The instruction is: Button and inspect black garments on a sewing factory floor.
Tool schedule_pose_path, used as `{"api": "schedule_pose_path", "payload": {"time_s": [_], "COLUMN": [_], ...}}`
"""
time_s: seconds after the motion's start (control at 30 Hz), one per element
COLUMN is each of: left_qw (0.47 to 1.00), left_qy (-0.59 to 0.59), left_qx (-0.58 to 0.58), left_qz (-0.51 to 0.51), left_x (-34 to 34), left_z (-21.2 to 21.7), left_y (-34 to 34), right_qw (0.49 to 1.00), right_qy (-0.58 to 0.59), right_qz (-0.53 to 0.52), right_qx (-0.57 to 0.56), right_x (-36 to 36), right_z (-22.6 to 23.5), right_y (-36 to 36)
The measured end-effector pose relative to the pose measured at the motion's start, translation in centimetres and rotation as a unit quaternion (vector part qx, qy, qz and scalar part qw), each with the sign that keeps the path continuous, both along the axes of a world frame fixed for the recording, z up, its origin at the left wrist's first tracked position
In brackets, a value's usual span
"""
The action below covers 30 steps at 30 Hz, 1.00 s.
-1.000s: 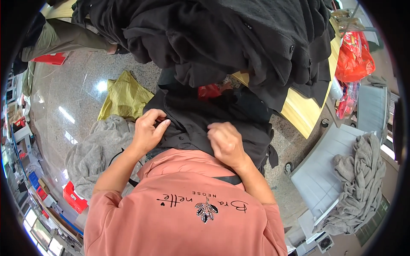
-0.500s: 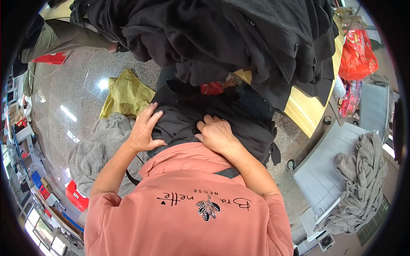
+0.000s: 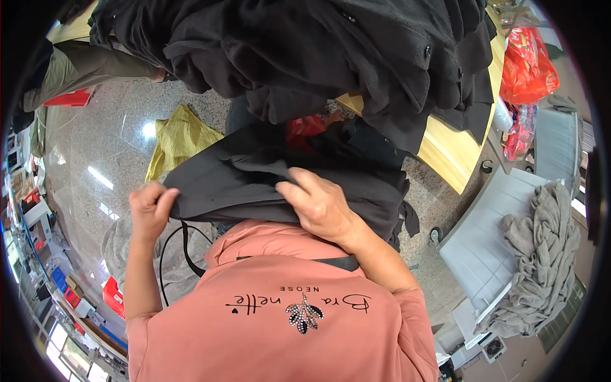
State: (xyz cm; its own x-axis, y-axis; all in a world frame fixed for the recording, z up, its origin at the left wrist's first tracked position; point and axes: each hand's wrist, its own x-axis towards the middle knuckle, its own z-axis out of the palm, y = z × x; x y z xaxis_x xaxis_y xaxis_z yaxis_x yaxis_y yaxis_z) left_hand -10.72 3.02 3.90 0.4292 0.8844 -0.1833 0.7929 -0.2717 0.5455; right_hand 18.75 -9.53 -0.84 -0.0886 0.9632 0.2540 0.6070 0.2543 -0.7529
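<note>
A black garment (image 3: 235,184) lies across my lap, its left part stretched out sideways. My left hand (image 3: 151,202) grips the garment's far-left end, thumb and fingers pressed together on the cloth. Over the garment's middle, my right hand (image 3: 318,207) is closed on a raised fold of the same fabric, its fingertips partly hidden. Ahead of me, a large heap of black garments (image 3: 286,57) covers the wooden table (image 3: 452,146) and hangs over its near edge. Small dark fasteners show on the heap's right side.
A yellow woven sack (image 3: 181,140) lies on the floor at left, with grey fabric (image 3: 124,245) nearer me. At right, a crumpled grey cloth (image 3: 541,254) rests on a pale grey surface (image 3: 484,242). A red plastic bag (image 3: 528,67) hangs beyond. Another person's leg (image 3: 95,67) shows at far left.
My left hand has moved left, pulling the black garment's end out over the grey fabric. My right hand, earlier resting on the garment, now lifts a fold of it.
</note>
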Motion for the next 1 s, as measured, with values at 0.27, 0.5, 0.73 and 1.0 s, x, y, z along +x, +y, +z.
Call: {"api": "schedule_pose_path", "payload": {"time_s": [0.27, 0.5, 0.73, 1.0], "left_qw": [0.971, 0.93, 0.95, 0.796], "left_qy": [-0.129, -0.207, -0.175, -0.352], "left_qx": [0.022, -0.238, -0.175, -0.487], "left_qz": [-0.201, -0.189, -0.191, -0.074], "left_x": [9.2, 12.7, 15.0, 14.2], "left_z": [-1.5, -4.2, -5.4, -5.1], "left_y": [-2.8, -2.9, -4.0, -2.6], "right_qw": [0.986, 0.987, 0.997, 0.972], "right_qy": [0.151, 0.153, 0.032, 0.225], "right_qz": [0.025, -0.02, -0.028, -0.063], "right_qx": [-0.074, -0.05, 0.064, -0.034], "right_x": [0.4, 1.2, 1.3, 2.0], "right_z": [-0.6, -0.8, -0.5, -0.7], "right_y": [-1.3, -2.3, -1.8, -1.8]}}
